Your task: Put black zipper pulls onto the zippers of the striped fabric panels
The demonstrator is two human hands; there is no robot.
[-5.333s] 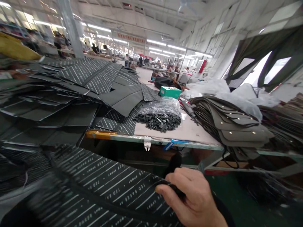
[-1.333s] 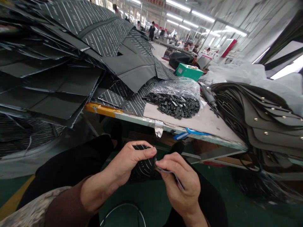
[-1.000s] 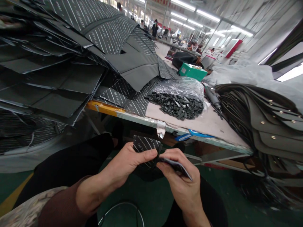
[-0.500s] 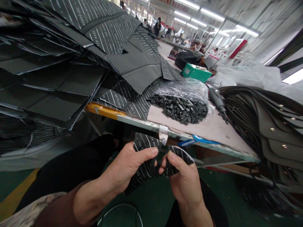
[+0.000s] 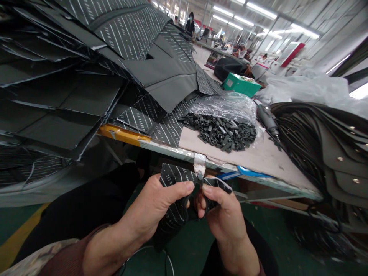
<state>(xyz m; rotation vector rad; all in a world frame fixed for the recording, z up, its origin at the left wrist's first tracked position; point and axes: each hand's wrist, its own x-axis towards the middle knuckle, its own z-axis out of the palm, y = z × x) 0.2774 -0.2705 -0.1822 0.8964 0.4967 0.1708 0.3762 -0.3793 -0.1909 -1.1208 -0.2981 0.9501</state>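
Below the table edge, a piece of black fabric (image 5: 176,174) with white stripes and lettering is pinched in both hands. My left hand (image 5: 161,199) grips its left part, thumb on top. My right hand (image 5: 222,209) holds the right part between thumb and bent fingers, close to a pale cut edge. Between the two thumbs the fabric dips, right at a small grey metal knob (image 5: 200,176) under a silvery taped strip (image 5: 199,162) on the table edge. Whether fabric and knob touch is unclear. The fabric's lower end hangs in shadow under my left hand.
Stacked dark bag panels (image 5: 80,92) rise at the left. On the table (image 5: 188,138) lie a plastic bag (image 5: 227,126) of small black pieces, a green box (image 5: 240,85) and a grey power tool (image 5: 267,119). Dark flaps with snaps (image 5: 333,145) drape over the right side.
Both hands have shifted slightly, bringing the fabric's gap up to the metal knob at the taped strip. The grip on the fabric stays. The view has tilted a little.
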